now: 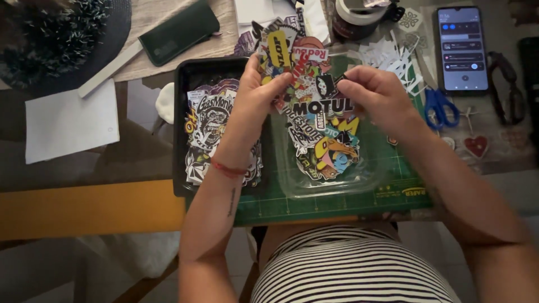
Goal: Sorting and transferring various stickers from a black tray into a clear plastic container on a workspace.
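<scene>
Glass-top table (101, 174) w/ green cutting mat (337, 205), black tray (185, 73), smartphone (462, 49), blue scissors (442, 108), white paper sheet (70, 120), dark wallet (178, 31) on it.

Home craft table: cutting mat (337, 202), scissors (441, 108), phone (462, 49).

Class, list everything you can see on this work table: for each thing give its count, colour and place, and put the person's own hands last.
Cutting mat: one, green, centre.
Black tray: one, holding stickers, left of centre.
Clear tray: one, holding stickers, on the mat.
Scissors: one pair, blue handles, right.
Phone: one, screen lit, upper right.
Wallet: one, dark green, upper left.
Paper sheet: one, white, left.
Tape roll: one, white, top.
Heart: one, red, right.
Left hand: holds a fan of stickers.
Right hand: pinches a small black sticker.
</scene>
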